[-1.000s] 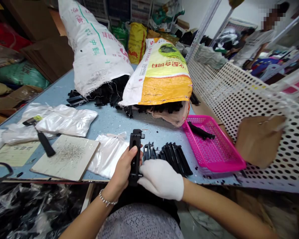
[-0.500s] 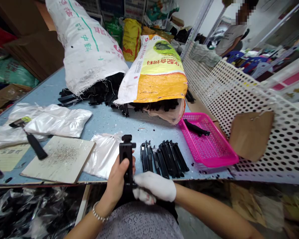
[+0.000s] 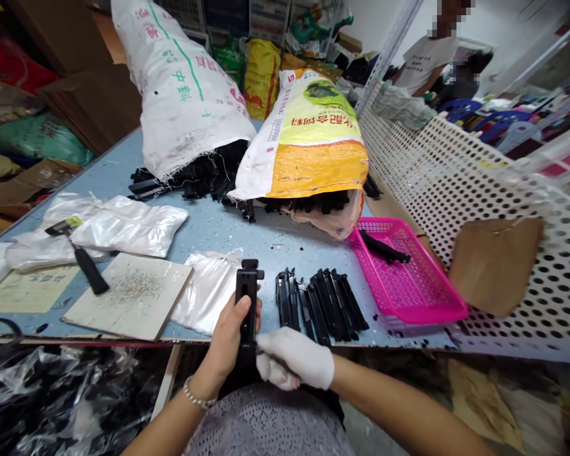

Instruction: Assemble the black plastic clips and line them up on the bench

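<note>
In my bare left hand (image 3: 228, 335), a long black plastic bracket (image 3: 247, 288) stands upright, its slotted face towards me and my thumb pressed on its side. My right hand (image 3: 294, 360) wears a white glove. Its fingers are closed at the bracket's lower right edge, and what lies between the fingertips is mostly hidden. Just beyond the right hand, several similar black plastic pieces (image 3: 320, 304) lie side by side on the blue table (image 3: 218, 231). Behind the left hand is a stack of clear plastic bags (image 3: 204, 291).
A pink basket (image 3: 430, 313) holds one black piece. Two woven sacks, one white (image 3: 190, 120) and one yellow-white (image 3: 318, 164), spill black parts. On the left are a hammer (image 3: 91, 271), a pale board (image 3: 128, 294) and more plastic bags (image 3: 133, 225). A perforated panel (image 3: 494, 190) borders the right.
The view has turned slightly left, so the table's contents appear farther right. Both hands keep their hold at the bracket with little visible movement. A second person now shows in the background.
</note>
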The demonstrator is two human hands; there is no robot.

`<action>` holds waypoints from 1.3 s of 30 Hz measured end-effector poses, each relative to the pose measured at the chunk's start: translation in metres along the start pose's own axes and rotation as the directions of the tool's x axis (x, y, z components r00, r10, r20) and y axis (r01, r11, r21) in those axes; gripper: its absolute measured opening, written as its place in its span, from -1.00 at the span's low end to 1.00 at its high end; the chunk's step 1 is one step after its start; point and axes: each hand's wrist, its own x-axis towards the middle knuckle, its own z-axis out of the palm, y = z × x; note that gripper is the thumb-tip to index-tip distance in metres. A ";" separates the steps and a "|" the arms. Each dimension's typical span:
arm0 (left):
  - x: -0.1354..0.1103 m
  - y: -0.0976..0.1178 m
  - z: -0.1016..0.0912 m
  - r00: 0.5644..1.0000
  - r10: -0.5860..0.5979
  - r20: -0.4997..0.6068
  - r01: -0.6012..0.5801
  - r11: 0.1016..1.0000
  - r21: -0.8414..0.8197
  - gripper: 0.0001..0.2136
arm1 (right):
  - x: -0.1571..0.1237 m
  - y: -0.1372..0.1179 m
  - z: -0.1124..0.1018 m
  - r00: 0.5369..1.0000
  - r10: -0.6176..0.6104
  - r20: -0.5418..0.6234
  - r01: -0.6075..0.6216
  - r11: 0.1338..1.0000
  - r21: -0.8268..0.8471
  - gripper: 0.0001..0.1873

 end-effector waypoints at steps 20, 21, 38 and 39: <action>0.040 -0.021 -0.066 0.911 0.397 0.117 -0.249 0.302 0.920 -0.80 | -0.049 0.037 -0.018 0.909 0.003 -0.417 0.200 0.875 0.441 -0.68; 0.045 -0.021 -0.071 0.916 0.378 0.135 -0.261 0.306 0.916 -0.80 | -0.046 0.039 -0.012 0.915 0.017 -0.404 0.226 0.806 0.547 -0.63; 0.043 -0.017 -0.112 0.801 0.528 0.283 -0.436 0.189 0.880 -0.71 | 0.014 0.053 0.038 0.989 0.082 0.123 -0.116 -0.084 0.990 -0.46; 0.044 -0.018 -0.112 0.798 0.523 0.297 -0.444 0.177 0.878 -0.70 | 0.014 0.050 0.038 0.989 0.037 0.143 -0.140 -0.079 0.987 -0.45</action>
